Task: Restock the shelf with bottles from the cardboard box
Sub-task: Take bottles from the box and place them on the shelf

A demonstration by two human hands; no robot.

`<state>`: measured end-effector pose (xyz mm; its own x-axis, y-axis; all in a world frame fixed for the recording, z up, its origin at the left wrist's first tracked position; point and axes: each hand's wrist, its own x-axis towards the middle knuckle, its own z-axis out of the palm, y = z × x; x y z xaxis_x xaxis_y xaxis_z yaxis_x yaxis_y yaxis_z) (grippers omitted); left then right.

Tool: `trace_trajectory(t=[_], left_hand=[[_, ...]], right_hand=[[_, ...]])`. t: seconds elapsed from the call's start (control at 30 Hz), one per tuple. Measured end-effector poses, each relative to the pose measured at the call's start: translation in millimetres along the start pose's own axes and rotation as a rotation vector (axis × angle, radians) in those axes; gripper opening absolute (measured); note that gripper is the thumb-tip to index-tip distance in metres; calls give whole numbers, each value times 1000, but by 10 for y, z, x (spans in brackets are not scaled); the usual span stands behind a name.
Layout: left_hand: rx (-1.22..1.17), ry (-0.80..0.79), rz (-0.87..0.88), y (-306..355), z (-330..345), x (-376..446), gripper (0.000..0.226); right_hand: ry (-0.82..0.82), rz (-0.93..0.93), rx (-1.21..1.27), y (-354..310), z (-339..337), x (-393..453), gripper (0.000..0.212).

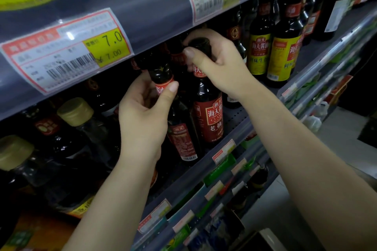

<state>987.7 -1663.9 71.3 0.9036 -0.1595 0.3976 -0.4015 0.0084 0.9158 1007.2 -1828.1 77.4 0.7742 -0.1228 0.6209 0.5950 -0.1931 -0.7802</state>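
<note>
Two dark soy-sauce bottles with red labels stand on the grey shelf (234, 128). My left hand (142, 116) grips the neck of the left bottle (181, 138), thumb across its red neck band. My right hand (218, 63) grips the cap and neck of the right bottle (208, 116) from above. Both bottles stand upright side by side near the shelf's front edge. The cardboard box is out of view.
Yellow-labelled dark bottles (283, 55) stand to the right on the same shelf. Larger bottles with tan caps (75, 110) crowd the left. The upper shelf edge carries price tags (67, 51). Lower shelf rails with tags (222, 171) run below; floor shows at right.
</note>
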Motion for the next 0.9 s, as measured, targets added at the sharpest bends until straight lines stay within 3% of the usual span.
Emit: trace_trajectory(t=[0.27, 0.4, 0.57, 0.9], left_hand=[[77, 222, 95, -71, 143, 32, 45], [121, 109, 68, -89, 85, 20, 47], [240, -157, 99, -94, -108, -13, 36], [171, 120, 92, -133, 63, 30, 51]], right_hand=[[-23, 59, 1, -26, 4, -53, 17], [-40, 79, -26, 15, -29, -111, 31], [-50, 74, -20, 54, -46, -170, 17], [-88, 41, -15, 78, -73, -149, 15]])
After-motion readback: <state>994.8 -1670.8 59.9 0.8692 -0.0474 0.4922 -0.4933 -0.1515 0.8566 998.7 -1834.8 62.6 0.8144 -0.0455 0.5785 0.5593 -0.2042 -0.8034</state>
